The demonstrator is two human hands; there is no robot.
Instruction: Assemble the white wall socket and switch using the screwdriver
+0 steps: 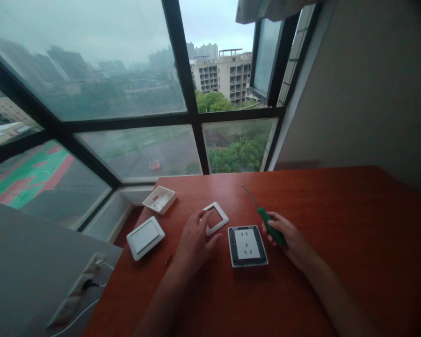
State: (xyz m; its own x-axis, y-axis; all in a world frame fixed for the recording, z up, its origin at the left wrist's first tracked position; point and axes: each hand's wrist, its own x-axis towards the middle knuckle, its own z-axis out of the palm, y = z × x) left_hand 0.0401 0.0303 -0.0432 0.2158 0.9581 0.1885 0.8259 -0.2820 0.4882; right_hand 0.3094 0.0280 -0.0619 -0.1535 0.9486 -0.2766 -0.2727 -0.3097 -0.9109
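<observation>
My right hand (282, 229) is closed round the green handle of a screwdriver (275, 232), its thin shaft pointing up and to the left. Just left of that hand lies a wall socket (247, 243) with a white centre and a dark surround, face up on the table. My left hand (195, 236) has its thumb and forefinger apart at the left side of a white cover frame (222, 224). The frame seems to lie on the table, and the hand hides part of its left edge. Whether the fingertips touch it I cannot tell.
On the left of the reddish wooden table (337, 224) are a white switch panel (145, 238), an open white mounting box (160, 200) and a small screw (169, 259). Windows (133, 150) border the far side. Plugged wall sockets (82, 285) sit low at left.
</observation>
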